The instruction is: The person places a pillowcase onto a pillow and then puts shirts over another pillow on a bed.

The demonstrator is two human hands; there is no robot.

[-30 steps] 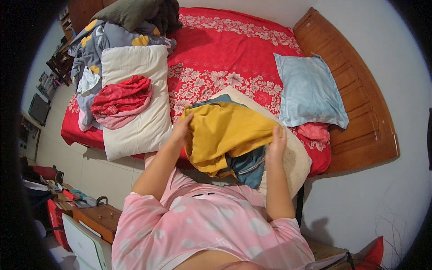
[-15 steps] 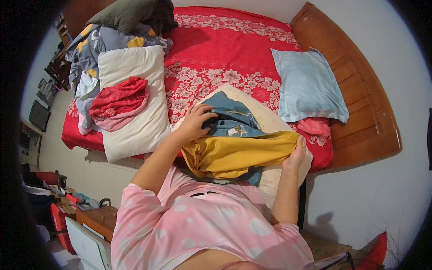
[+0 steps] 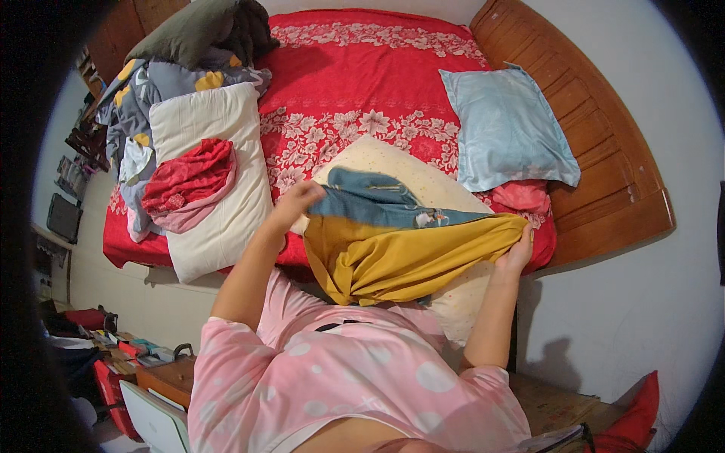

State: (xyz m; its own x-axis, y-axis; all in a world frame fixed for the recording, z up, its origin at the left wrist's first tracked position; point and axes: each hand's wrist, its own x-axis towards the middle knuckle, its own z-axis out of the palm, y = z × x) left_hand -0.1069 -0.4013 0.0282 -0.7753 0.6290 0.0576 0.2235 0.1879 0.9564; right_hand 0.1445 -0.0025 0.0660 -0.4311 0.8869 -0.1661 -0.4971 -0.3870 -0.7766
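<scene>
A pillowcase (image 3: 385, 257), mustard yellow on one side and blue with a small print on the other, stretches between my two hands in front of my body. My left hand (image 3: 300, 202) is closed on its left end, by the blue part. At the opposite end my right hand (image 3: 516, 253) grips the yellow fabric. Beneath the pillowcase lies a bare cream pillow (image 3: 370, 155) with tiny specks, set at a slant on the near edge of the bed and partly covered.
A red floral sheet (image 3: 355, 75) covers the bed. To the right, a light blue pillow (image 3: 510, 128) lies by the wooden headboard (image 3: 596, 136). On the left are a white pillow (image 3: 215, 249), crumpled red cloth (image 3: 189, 177), a grey-and-yellow quilt (image 3: 174, 79) and a dark green pillow (image 3: 189, 34).
My left hand has moved left and closed on the pillowcase's end; its fingers were spread over the blue part before. My right hand has shifted slightly right, and the fabric is pulled wider.
</scene>
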